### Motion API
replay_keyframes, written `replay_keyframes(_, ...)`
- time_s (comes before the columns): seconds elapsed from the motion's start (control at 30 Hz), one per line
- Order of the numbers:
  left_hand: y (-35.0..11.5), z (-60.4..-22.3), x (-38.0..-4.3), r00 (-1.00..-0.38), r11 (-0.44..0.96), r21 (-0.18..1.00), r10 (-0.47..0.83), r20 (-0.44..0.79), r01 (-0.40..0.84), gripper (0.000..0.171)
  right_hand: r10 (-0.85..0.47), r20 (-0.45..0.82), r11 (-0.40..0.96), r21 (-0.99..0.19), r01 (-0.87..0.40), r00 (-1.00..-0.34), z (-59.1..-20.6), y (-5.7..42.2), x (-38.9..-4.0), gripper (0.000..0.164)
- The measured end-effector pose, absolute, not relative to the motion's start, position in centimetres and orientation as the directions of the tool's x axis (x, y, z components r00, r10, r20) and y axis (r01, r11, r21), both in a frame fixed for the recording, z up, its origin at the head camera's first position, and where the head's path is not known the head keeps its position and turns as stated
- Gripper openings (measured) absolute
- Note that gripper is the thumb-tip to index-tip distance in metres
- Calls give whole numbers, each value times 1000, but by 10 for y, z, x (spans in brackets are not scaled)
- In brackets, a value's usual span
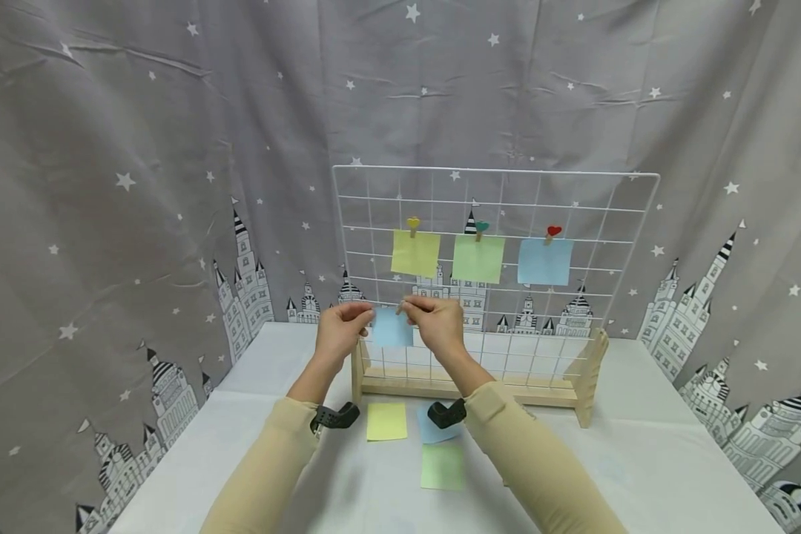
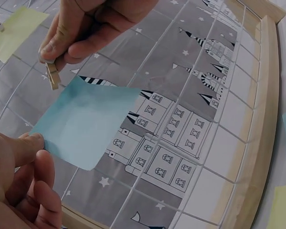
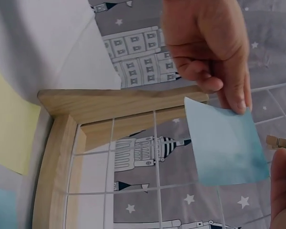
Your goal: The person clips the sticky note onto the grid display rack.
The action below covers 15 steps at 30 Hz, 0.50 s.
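Note:
A blue paper note (image 1: 392,328) is up in front of the lower left part of a white wire grid (image 1: 496,172). My left hand (image 1: 339,330) pinches the note at its left edge between thumb and fingers. On the other side, my right hand (image 1: 437,322) pinches a small wooden clothespin (image 2: 52,76), its tip close to the note's upper corner in the left wrist view. Higher on the grid hang a yellow note (image 1: 415,256), a green note (image 1: 478,261) and another blue note (image 1: 545,263), each under a clothespin with a heart.
Wooden feet and a bar (image 1: 534,397) support the grid on a white-covered table (image 1: 661,445). Before it lie a yellow note (image 1: 386,423), a blue note (image 1: 434,434) partly behind the right wrist strap, and a green note (image 1: 443,469). A grey curtain (image 1: 140,148) hangs behind.

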<state>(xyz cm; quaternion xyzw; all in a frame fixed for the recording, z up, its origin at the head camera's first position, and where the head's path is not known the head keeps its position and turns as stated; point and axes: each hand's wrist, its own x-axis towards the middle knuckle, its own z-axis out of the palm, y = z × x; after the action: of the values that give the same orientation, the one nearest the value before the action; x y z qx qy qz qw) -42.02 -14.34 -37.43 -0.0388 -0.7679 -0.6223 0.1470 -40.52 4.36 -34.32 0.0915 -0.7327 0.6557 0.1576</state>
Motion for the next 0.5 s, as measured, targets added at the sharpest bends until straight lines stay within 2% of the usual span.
replay_keyframes(0.23, -145, -371, -422, -956, 193, 951, -120, 269, 243, 16, 93, 381, 107, -922, -371, -920, -347, 37, -409, 16)
replay_keyframes(0.33, -145, -369, -422, -958, 187, 954, -124, 259, 234, 16, 108, 396, 123, -915, -383, -912, -346, 34, -410, 10)
replay_keyframes(0.5, -144, -364, -421, -961, 174, 959, -129, 247, 223, 16, 107, 449, 159, -888, -431, -887, -345, 30, -412, 11)
